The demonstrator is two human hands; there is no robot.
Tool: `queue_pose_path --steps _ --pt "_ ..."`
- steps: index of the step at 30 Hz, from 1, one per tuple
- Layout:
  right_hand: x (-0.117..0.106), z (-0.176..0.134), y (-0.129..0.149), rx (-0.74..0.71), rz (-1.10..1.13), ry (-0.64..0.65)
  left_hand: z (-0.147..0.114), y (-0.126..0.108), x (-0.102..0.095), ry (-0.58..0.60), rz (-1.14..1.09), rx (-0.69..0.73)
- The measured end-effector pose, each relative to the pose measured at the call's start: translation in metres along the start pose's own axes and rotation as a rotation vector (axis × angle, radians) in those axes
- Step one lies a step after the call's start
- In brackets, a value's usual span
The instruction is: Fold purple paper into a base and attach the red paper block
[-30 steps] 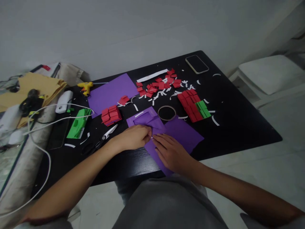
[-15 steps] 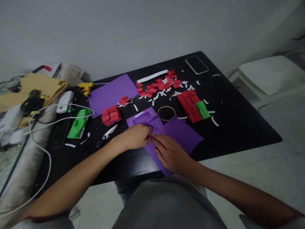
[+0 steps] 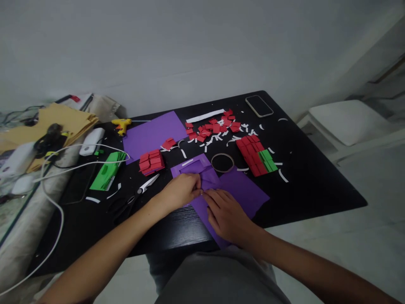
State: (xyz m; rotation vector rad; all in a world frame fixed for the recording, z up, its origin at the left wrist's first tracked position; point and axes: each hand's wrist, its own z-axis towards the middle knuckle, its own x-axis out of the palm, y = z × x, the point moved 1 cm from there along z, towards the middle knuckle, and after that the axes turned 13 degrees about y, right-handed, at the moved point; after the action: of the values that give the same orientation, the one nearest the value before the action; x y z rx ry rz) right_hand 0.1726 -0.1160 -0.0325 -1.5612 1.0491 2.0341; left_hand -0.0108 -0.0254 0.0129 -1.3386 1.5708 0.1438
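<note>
The folded purple paper point(image 3: 209, 179) lies just near-left of the ring point(image 3: 233, 162). On the ring's near side, the left hand's point(image 3: 182, 190) fingers curl, the right hand's point(image 3: 228, 216) lie together, any pinch hidden; even pressure should prevent slipping.

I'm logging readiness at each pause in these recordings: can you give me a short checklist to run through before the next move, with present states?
1. Left hand and right hand both at the folded purple paper: ok, close together at its near side.
2. What the fingertips press or pinch: cannot tell, too small to make out.
3. Folded purple paper free of scraps: not ok, a white strip lies on its far part.
4. Scissors out of both hands: ok, lying on the black table beside the left forearm.
5. Yellow glue gun cool: cannot tell, heat doesn't show.
</note>
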Motion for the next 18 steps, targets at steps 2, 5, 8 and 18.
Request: queue_pose_path --steps 2,5,8,18 --pt "0.001 0.0 0.001 0.016 -0.008 -0.004 -0.003 0.005 0.0 -0.066 -0.056 0.072" --pt "0.003 -0.001 0.002 0.042 -0.032 -0.006 -0.005 0.018 -0.002 -0.147 -0.205 0.191" --pt "0.006 -0.002 0.002 0.045 -0.067 -0.011 -0.007 0.034 -0.003 -0.329 -0.28 0.251" --pt "0.008 0.004 0.0 0.058 -0.111 -0.042 -0.007 0.059 0.011 -0.612 -0.209 0.29"
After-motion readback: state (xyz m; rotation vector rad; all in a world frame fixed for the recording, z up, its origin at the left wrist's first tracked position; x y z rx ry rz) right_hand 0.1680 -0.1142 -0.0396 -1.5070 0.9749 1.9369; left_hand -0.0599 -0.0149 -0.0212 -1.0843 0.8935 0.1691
